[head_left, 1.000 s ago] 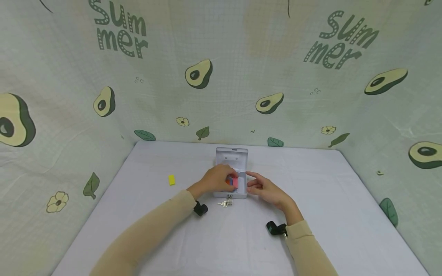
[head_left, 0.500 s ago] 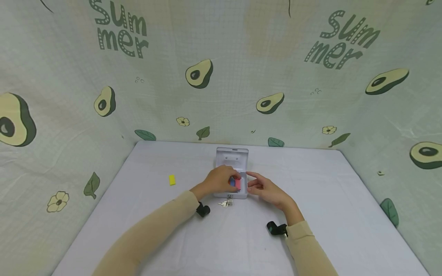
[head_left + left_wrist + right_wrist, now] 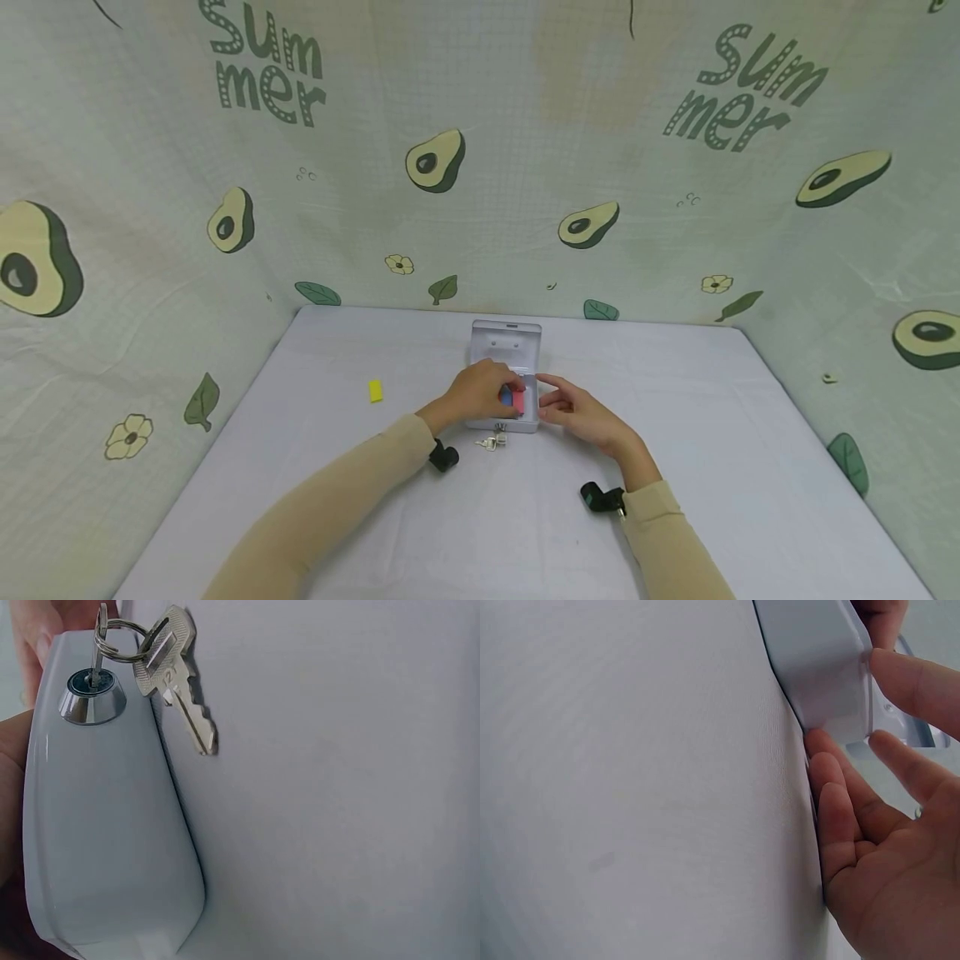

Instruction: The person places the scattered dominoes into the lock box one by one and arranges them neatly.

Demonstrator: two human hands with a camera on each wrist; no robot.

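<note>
A small grey metal cash box stands on the table with its lid raised. My left hand reaches over its left side and pinches a small pink rectangular piece between fingers and thumb, inside the box. Next to the pink piece a bit of blue shows; the rest of the contents is hidden by this hand. My right hand lies at the box's right side, its fingers loosely bent and fingertips touching the wall and rim. A key sits in the front lock, a second key hanging from its ring.
A yellow rectangular piece lies on the white tabletop, to the left of the box. Cloth with avocado prints closes off the back and both sides. Each wrist carries a black camera.
My left hand has shifted slightly to the right inside the box, the pink piece moving with it. An orange bit seen earlier beside the blue is now hidden. My right hand has stayed put.
</note>
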